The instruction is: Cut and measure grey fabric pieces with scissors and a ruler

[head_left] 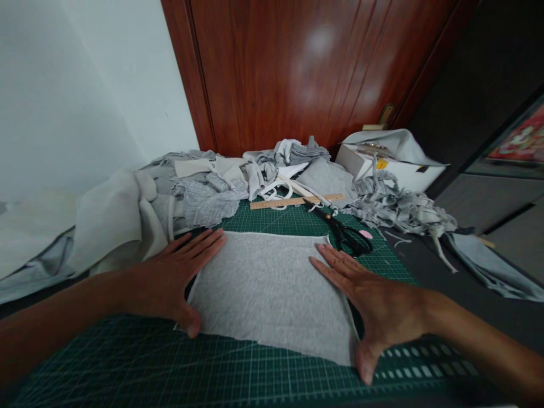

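A grey piece of fabric [272,289] lies flat on a green cutting mat [229,368], roughly a rectangle with slightly uneven edges. My left hand [170,277] rests along its left side, fingers stretched and thumb at the lower left corner. On the opposite side my right hand [365,294] is spread, fingertips on the upper right part of the cloth and thumb by the lower right corner. Neither hand grips anything. Just beyond the fabric, near my right fingertips, lie black-handled scissors [348,235]. A wooden ruler [297,201] lies behind them.
Heaped grey and white cloth [208,198] covers the back and left of the table. At the back right stands a white box [408,173], with a tangle of grey fabric strips [403,209] before it. A brown wooden door [289,73] rises behind.
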{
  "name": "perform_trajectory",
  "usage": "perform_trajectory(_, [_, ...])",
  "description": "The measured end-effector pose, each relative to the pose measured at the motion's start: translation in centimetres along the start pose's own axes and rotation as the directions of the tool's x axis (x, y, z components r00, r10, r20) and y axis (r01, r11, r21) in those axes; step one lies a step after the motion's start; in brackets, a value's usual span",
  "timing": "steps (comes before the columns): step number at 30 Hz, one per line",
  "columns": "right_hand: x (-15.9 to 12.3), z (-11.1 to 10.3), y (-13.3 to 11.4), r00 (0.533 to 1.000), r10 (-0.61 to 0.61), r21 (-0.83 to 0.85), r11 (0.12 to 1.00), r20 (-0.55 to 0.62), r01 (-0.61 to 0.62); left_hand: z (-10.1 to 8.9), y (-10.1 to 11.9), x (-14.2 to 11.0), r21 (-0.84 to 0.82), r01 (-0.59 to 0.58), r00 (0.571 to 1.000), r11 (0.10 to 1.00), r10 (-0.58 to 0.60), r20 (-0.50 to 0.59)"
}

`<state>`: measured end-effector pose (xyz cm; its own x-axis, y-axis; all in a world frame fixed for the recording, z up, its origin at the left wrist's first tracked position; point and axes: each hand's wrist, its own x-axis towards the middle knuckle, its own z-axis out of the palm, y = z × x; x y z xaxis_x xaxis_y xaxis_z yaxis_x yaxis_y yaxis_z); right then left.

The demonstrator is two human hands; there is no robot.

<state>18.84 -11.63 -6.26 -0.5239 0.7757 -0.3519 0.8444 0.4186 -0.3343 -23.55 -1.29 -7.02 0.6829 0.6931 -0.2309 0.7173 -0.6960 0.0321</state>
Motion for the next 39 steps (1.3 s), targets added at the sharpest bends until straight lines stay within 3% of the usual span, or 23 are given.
perform_trajectory(4, [-0.1, 0.0, 0.0, 0.999, -0.031, 0.001, 1.0, -0.041, 0.031, -0.2, -0.1, -0.2, -0.01, -0.002, 1.0, 1.0, 0.002, 0.026])
perform_trajectory(7, [-0.2, 0.1, 0.2, 1.0, -0.017, -0.009, 1.0, -0.006, 0.017, -0.7, 0.2, -0.4, -0.022, 0.038, 0.997, 0.999, -0.037, 0.065])
perform_trajectory(14, [-0.3, 0.4, 0.8, 0.997, -0.07, 0.002, 0.998, -0.039, 0.07, -0.8, 0.4, -0.4, -0.05, 0.027, 0.999, 0.998, -0.025, 0.039])
perform_trajectory(23, [-0.1, -0.5, -0.3, 1.0, 0.0, 0.01, 1.0, 0.023, 0.0, -0.8, 0.8, -0.3, -0.042, 0.054, 0.996, 0.998, -0.051, 0.071])
perform_trajectory(31, [-0.4, 0.0, 0.9, 0.998, -0.058, 0.003, 0.998, -0.028, 0.058, -0.4, 0.4, -0.3, -0.038, -0.018, 1.0, 0.999, 0.018, 0.002])
perform_trajectory(39, [-0.2, -0.6, -0.5, 0.999, 0.026, 0.016, 1.0, 0.033, -0.026, -0.6, 0.5, -0.4, -0.054, 0.007, 1.0, 0.998, -0.006, 0.023])
